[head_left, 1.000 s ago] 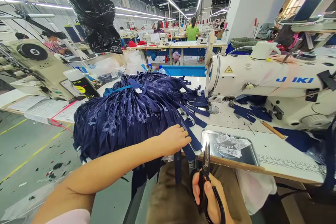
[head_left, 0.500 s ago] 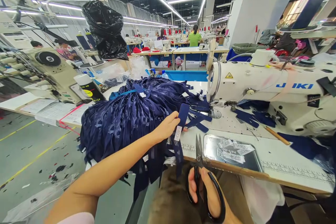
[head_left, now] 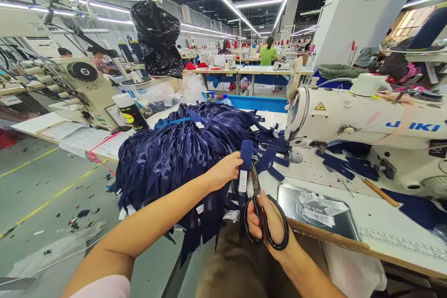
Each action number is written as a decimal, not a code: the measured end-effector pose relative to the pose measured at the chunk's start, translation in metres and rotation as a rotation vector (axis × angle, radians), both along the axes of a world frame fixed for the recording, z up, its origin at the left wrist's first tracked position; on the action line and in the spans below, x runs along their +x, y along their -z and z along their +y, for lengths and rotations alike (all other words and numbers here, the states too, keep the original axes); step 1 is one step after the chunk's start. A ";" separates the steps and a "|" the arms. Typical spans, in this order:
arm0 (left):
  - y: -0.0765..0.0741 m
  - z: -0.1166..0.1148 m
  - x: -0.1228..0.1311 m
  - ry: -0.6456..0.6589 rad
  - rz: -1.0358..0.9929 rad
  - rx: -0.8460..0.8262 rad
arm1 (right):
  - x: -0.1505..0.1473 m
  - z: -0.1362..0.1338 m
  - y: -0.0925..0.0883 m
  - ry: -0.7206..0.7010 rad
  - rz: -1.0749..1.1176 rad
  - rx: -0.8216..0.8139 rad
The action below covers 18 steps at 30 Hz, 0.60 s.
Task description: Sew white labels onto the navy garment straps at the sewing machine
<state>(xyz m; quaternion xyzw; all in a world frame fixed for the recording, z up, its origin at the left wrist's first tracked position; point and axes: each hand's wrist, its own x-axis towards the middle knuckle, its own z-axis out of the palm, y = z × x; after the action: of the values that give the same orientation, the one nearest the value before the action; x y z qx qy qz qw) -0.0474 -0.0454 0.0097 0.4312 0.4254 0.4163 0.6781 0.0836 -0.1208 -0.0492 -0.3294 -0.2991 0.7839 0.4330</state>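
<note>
My left hand (head_left: 223, 171) pinches a navy fabric strip (head_left: 245, 158) with a white label sewn on it, held upright above the table's front edge. My right hand (head_left: 268, 223) grips black-handled scissors (head_left: 260, 209); the blades point up and reach the strip just right of the label. A big heap of navy strips (head_left: 174, 153) lies on the table to the left, spilling over its edge. The strip I hold comes off that heap.
A white JUKI sewing machine (head_left: 366, 121) stands at the right, with navy pieces (head_left: 345, 165) under its arm. A metal tray of white labels (head_left: 317, 207) lies near the front edge. A black bag (head_left: 157, 37) hangs above. Other workers sit at tables behind.
My left hand went from resting on the heap to lifting one labelled strip. My right hand raised the scissors from my lap up to the strip.
</note>
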 end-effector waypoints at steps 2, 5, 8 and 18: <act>0.000 0.001 -0.005 0.011 -0.023 0.000 | -0.002 -0.003 0.002 0.055 -0.006 0.012; -0.002 0.002 -0.014 0.014 -0.094 0.004 | -0.003 -0.009 0.007 0.092 0.023 -0.007; -0.004 0.002 -0.020 0.005 -0.149 -0.005 | -0.004 -0.009 0.009 0.025 0.067 -0.048; -0.007 -0.002 -0.024 0.072 -0.145 -0.036 | -0.006 0.008 0.002 0.063 0.040 -0.012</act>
<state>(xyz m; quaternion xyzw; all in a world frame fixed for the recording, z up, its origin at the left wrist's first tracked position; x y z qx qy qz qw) -0.0711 -0.0472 0.0164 0.4026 0.3666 0.4140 0.7294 0.0778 -0.1124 -0.0516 -0.3254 -0.2750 0.7783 0.4613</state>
